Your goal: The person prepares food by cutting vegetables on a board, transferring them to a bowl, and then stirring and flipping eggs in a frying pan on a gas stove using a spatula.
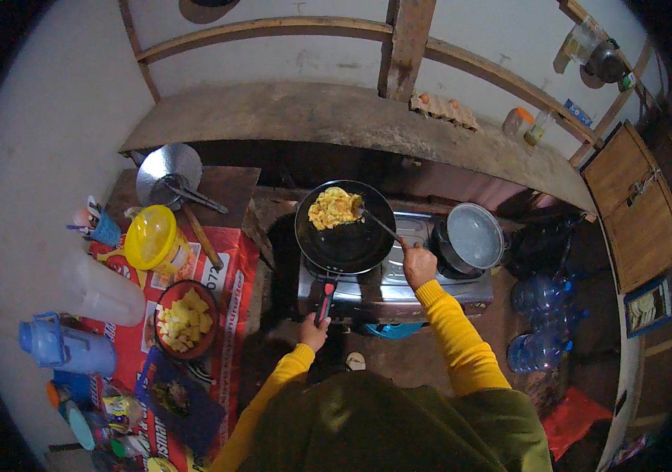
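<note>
My left hand (315,334) grips the red and black handle of a dark frying pan (336,251), which sits over the left side of a steel gas stove (398,307). In the upper part of the pan lies a cooked yellow egg mass (332,207), like an omelette or scramble. A metal turner (382,224) is held by its handle in my right hand (420,265). Its blade touches the right edge of the egg and is partly hidden by it. To the right of that hand, a metal pot (475,236) stands on the stove.
On the red-covered table at left are a bowl of pale yellow chunks (185,321), a yellow-lidded tub (153,239), a pitcher (103,289) and a blue flask (70,342). An egg tray (443,111) rests on the back ledge. Large water bottles (539,321) stand at right.
</note>
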### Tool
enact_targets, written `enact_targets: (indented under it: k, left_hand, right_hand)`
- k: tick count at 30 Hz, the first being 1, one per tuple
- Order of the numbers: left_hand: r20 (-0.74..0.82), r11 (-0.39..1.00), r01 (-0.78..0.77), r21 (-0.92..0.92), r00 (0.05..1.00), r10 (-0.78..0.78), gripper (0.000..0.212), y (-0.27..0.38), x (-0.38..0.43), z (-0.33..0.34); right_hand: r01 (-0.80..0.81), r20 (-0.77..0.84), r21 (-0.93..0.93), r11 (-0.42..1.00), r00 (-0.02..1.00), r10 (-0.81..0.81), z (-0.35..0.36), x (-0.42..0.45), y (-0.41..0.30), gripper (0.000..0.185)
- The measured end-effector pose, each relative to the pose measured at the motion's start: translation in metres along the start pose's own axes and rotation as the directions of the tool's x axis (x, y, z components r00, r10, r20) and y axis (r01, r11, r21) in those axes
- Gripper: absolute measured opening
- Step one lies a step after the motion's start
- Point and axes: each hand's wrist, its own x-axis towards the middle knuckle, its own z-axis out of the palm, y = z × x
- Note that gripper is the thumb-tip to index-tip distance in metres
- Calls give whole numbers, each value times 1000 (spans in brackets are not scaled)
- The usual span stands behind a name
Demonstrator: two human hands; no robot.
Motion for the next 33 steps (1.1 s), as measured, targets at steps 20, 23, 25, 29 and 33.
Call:
enact_targets:
  k: [20,23,25,29,33]
  left_hand:
    - [-45,999,2,38,999,-1,40,-11,5,5]
    - [-95,988,-101,114,989,112,35,-39,20,13]
    - [-96,968,-191,162,973,208,33,-32,20,12]
    - [-97,996,-83,25,992,86,34,-27,13,7]
    - [-74,997,-74,8,994,74,38,-3,-1,3]
  right_hand:
    - [-87,32,95,992,996,84,-19,-23,25,29]
    - [-144,100,134,980,986,131,15,-6,15,28]
    - [-127,47,167,978,992,120,14,2,9,25]
    - [-109,55,180,978,993,100,-12,3,0,19]
    - [-246,228,202,948,953,199,-32,-23,6,23]
